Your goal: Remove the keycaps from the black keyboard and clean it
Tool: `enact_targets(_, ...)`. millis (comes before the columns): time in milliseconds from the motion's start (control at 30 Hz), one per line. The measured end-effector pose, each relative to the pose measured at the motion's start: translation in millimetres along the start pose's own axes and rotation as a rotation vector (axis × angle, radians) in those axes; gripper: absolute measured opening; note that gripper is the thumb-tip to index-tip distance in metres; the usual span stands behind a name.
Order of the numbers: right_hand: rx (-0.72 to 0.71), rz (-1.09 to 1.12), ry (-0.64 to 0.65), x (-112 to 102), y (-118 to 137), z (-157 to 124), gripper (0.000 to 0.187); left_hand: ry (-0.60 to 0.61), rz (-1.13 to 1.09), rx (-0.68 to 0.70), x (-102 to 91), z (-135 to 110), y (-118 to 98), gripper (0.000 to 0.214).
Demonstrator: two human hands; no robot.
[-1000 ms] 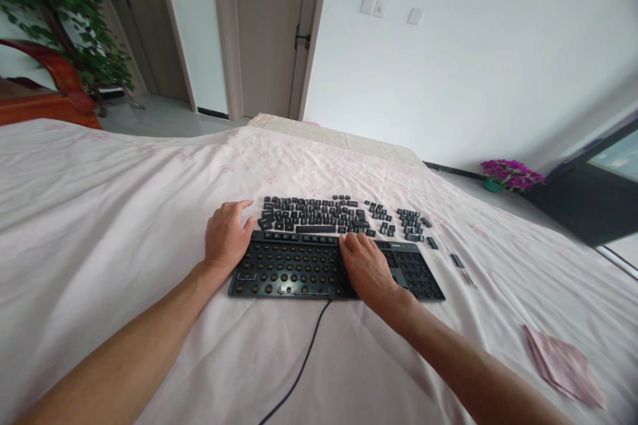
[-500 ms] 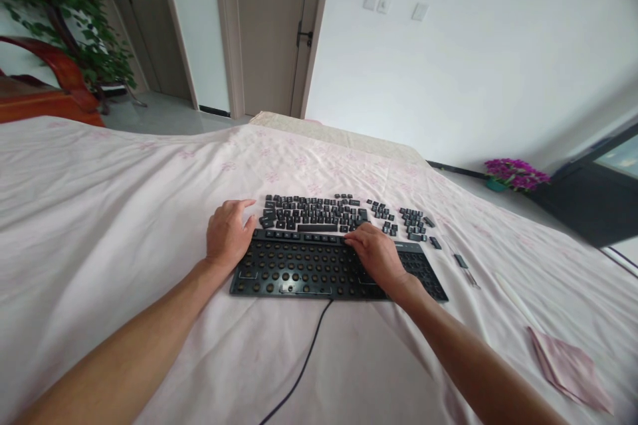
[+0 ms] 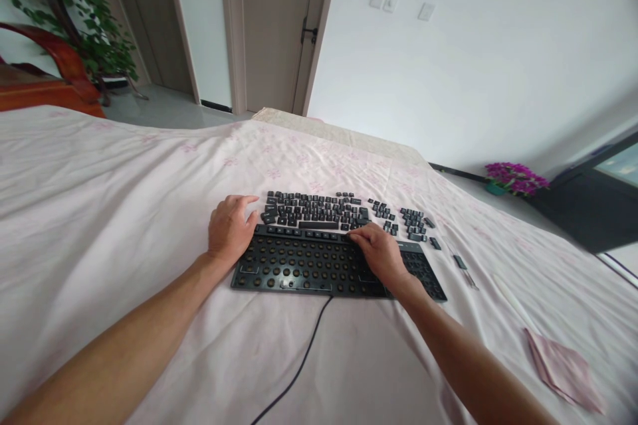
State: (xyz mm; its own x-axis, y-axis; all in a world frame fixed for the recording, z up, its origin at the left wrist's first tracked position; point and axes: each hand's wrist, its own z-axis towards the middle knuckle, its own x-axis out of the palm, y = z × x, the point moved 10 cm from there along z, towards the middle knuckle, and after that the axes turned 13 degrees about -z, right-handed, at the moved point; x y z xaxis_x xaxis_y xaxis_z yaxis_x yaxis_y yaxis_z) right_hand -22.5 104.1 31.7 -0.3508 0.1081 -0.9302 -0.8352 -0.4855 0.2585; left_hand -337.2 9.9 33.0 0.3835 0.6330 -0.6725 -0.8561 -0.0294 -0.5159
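Observation:
A black keyboard [image 3: 299,267] lies on the bed sheet, most of its key sockets bare and several keycaps seated along its top row. My left hand [image 3: 230,226] rests at its upper left corner, thumb and forefinger spread, with nothing in it. Over the right part of the top row, my right hand [image 3: 379,251] has thumb and fingers pinched together on a small dark keycap [image 3: 348,236], mostly covered by the fingertips. Loose black keycaps [image 3: 314,202] lie in groups just beyond the keyboard, with the long space bar [image 3: 318,225] nearest its edge.
Right of the keycaps lies a keycap puller [image 3: 460,261] with a dark handle and wire prongs. A folded pink cloth [image 3: 563,368] sits farther right. The keyboard's cable [image 3: 299,365] runs toward me over the rumpled sheet [image 3: 124,212].
The camera view has shifted slightly. My right hand stays pinched at nearly the same spot on the top row, and my left hand remains at the keyboard's corner.

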Motion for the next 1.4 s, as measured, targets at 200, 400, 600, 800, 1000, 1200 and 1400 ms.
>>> enact_targets(200, -0.156, -0.128, -0.078, -2.5, 15.4, -3.6, 0.023, 0.005, -0.007, -0.003, -0.6, 0.4, -1.2, 0.031)
enact_targets(400, -0.212, -0.22, -0.101, -6.4, 26.6, -5.8, 0.023, 0.0, -0.021, -0.002, -1.3, 0.6, -1.9, 0.03)
enact_targets(600, -0.242, -0.244, -0.097, -7.3, 31.1, -7.0, 0.024, 0.009, -0.019, -0.005, -0.3, 0.6, -0.8, 0.03)
enact_targets(800, -0.234, -0.243, -0.072, -7.2, 30.3, -5.4, 0.024, 0.01, -0.037, -0.011, 0.0, 0.8, 0.0, 0.03)
enact_targets(1000, -0.239, -0.251, -0.054, -6.1, 34.0, -4.7, 0.024, 0.006, -0.03, -0.01, -0.1, 0.4, 0.5, 0.03)
enact_targets(1200, -0.314, -0.41, -0.067, -3.8, 44.6, -6.4, 0.027, 0.006, -0.025, -0.013, 0.0, 0.2, 0.8, 0.03)
enact_targets(1400, -0.409, -0.572, -0.082, -1.5, 58.3, -12.8, 0.024, 0.006, -0.026, -0.006, 0.4, 0.4, 1.2, 0.03)
